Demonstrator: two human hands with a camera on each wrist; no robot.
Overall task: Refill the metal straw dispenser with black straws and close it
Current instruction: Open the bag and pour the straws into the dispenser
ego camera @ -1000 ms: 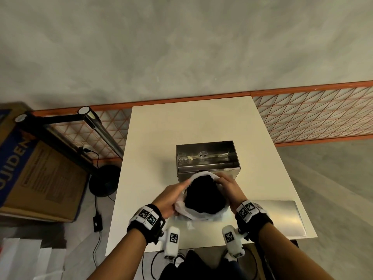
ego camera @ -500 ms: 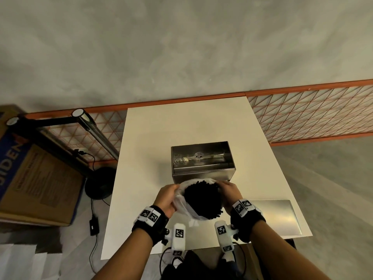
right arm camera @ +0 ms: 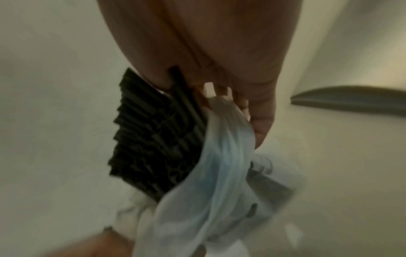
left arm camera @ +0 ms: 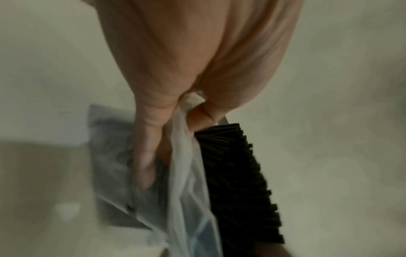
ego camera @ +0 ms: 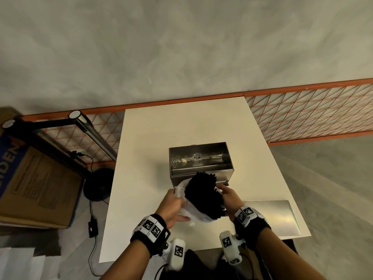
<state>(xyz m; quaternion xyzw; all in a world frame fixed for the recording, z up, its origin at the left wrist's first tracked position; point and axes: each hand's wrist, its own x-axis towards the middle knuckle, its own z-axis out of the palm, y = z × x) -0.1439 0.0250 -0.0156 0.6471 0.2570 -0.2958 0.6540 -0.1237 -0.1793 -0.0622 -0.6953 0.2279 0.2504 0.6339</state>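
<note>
The open metal straw dispenser [ego camera: 199, 161] stands mid-table, its inside showing bare metal. Just in front of it a bundle of black straws [ego camera: 203, 194] sticks up out of a white plastic bag [ego camera: 188, 209]. My left hand [ego camera: 174, 201] grips the bag's left side, the plastic [left arm camera: 184, 139] bunched between thumb and fingers. My right hand [ego camera: 229, 197] pinches the bag's right edge [right arm camera: 226, 132] beside the straws [right arm camera: 153, 139]. The dispenser's flat metal lid [ego camera: 278, 216] lies on the table at the right, near the front edge.
The white table [ego camera: 181, 128] stands against an orange mesh barrier [ego camera: 312, 112]. A cardboard box [ego camera: 34, 182] and a black lamp stand [ego camera: 96, 184] are on the floor to the left. A cable runs down there.
The bag's mouth has been pulled down, so the straws stick out further. My hands have spread slightly apart on the bag.
</note>
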